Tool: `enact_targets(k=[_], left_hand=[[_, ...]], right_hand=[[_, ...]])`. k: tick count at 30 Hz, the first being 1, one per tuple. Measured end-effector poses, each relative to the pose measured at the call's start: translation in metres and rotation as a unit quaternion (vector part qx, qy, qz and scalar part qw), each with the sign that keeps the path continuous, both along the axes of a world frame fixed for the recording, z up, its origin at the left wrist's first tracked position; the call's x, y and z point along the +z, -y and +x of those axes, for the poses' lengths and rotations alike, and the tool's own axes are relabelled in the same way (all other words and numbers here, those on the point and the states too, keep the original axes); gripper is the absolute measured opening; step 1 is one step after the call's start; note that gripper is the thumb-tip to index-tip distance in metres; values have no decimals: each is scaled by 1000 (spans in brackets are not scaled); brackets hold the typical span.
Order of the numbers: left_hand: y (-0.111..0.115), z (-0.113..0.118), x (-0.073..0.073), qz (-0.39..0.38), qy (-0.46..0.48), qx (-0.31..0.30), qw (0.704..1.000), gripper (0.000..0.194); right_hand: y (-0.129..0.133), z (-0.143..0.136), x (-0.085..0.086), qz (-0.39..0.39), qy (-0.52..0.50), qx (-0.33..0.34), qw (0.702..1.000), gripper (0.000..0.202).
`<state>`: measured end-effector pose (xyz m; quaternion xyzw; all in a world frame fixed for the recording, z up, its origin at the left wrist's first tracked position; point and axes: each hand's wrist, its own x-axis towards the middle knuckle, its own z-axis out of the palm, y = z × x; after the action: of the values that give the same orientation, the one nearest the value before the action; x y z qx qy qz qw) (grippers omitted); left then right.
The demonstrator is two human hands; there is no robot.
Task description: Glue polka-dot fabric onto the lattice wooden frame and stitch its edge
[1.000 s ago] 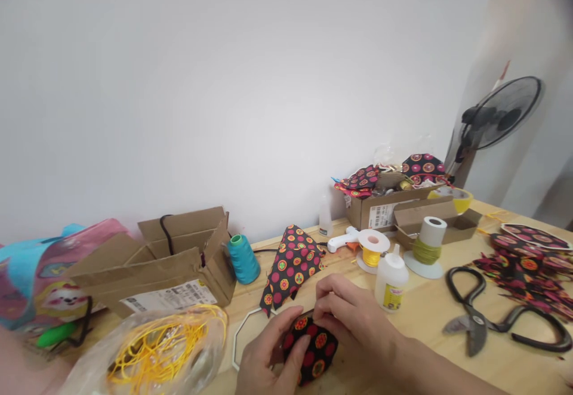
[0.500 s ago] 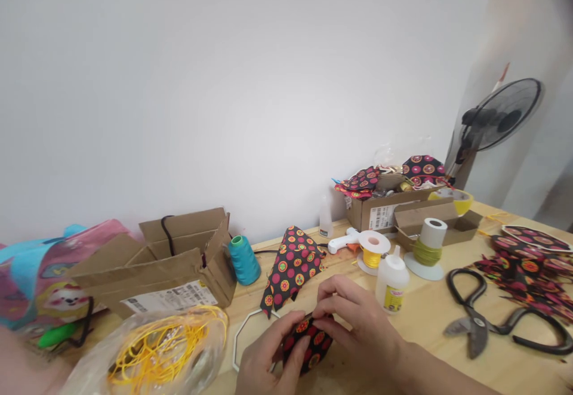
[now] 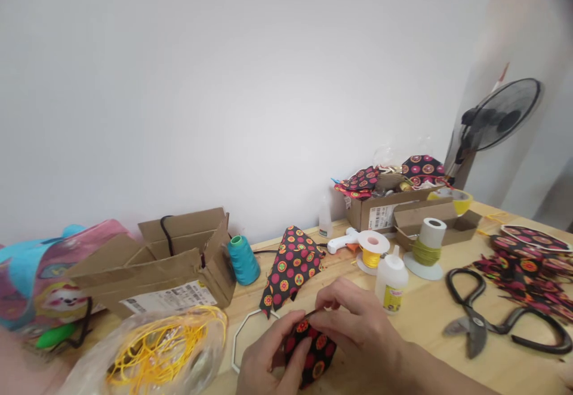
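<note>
Black cloth with red and yellow dots, wrapped over a small round piece [image 3: 312,350], sits low and central on the wooden table [image 3: 430,329], held between both hands. Left hand [image 3: 268,359] cups it from the near left, thumb pressed against the cloth's lower edge. Right hand [image 3: 358,323] lies over its top right, thumb and forefinger pinched on the upper edge of the cloth.

Landmark: the cloth-covered piece.
- Touching its left side, half under the left hand: white octagonal frame [image 3: 246,335], flat on the table.
- Just behind: loose scrap of the same dotted cloth [image 3: 293,264], draped in a peak.
- Behind and right, near: white glue bottle [image 3: 391,278], upright. Past it, yellow ribbon reel [image 3: 372,249], white glue gun [image 3: 342,241], olive cord spool [image 3: 427,246].
- Far behind right: cardboard box [image 3: 385,210] heaped with cloth scraps; an open flat box beside it.
- Well right: black scissors [image 3: 487,317], blades half open; beyond them a pile of cut dotted pieces [image 3: 528,264].
- Behind left: teal thread cone [image 3: 244,258], then an open cardboard box [image 3: 165,264].
- Left, near: clear bag of yellow cord [image 3: 165,350].
- Far left: pink and blue bag [image 3: 40,281].
</note>
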<state>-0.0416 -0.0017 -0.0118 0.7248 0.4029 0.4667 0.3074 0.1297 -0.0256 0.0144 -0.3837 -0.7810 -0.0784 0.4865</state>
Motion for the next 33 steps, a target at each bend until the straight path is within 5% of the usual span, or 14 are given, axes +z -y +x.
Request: enact_targets(k=[5,16,27,33], left_hand=[[-7,-6,0,-2,-41,-67,997,27],[-10,-9,-2,15,-49,-57,997,26],[-9,-5,14,143,-119,-122,975,30],[-9,-6,15,175,-129,-102,971,26]], right_hand=[[-1,1,2,-11,10,12,1000,14],[-5,4,-3,-43,-21,33,998,10],[-3,5,1,-56,45,15,997,14],[-4,5,0,-130,-80,55,987,11]])
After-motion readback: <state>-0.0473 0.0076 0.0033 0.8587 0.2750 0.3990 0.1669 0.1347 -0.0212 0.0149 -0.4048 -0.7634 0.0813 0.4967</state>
